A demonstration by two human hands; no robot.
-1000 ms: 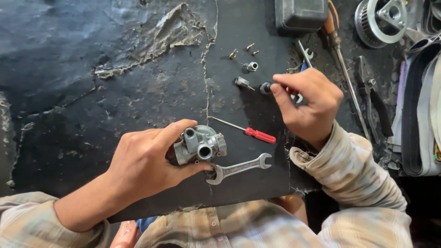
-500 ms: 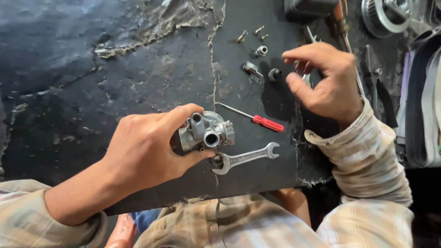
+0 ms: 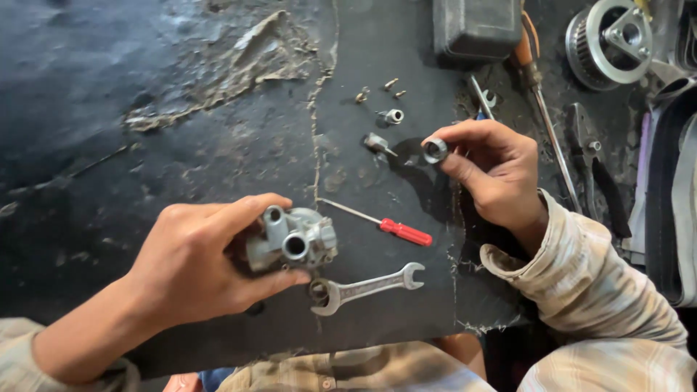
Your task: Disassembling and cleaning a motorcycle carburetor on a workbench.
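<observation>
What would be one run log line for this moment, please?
left hand: grips metal carburetor body | right hand: pinches small round metal part | on mat: red screwdriver, spanner

Dim, soft workshop light over a dark tabletop [image 3: 109, 109].

Light is diffuse and falls mostly on the middle, where both hands and the grey metal housing [image 3: 294, 239] are evenly lit. The right hand [image 3: 494, 170] throws a soft shadow down and to the left; the combination wrench [image 3: 367, 287] shows a mild sheen, and the toothed pulley [image 3: 613, 36] at top right catches pale glare. Corners fall off dark. Focus is fair in the centre; the sleeves at the lower edge look softer.
</observation>
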